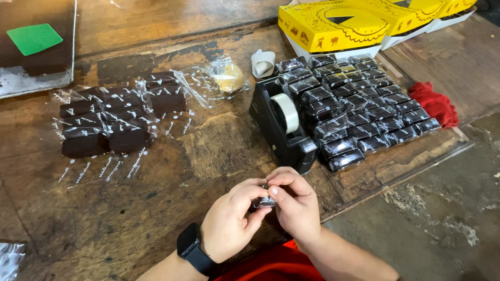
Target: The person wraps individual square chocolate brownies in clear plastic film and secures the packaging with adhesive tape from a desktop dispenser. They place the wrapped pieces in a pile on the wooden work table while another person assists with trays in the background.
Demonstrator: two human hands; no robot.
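With both your left hand (pixel 229 224) and right hand (pixel 294 200) pinched together on the small wrapped dark piece (pixel 266 201) just before the tape dispenser (pixel 284 125), keep the film taut; press seams flat; avoid squeezing the filling.

I have one view only, from the head-worn camera; it sits above the wooden table (pixel 156 171) and faces steeply down and forward; the hands fall close under the lens at the bottom centre; the table's far edge runs along the top; concrete floor (pixel 442 208) fills the lower right; no second view shares the scene.
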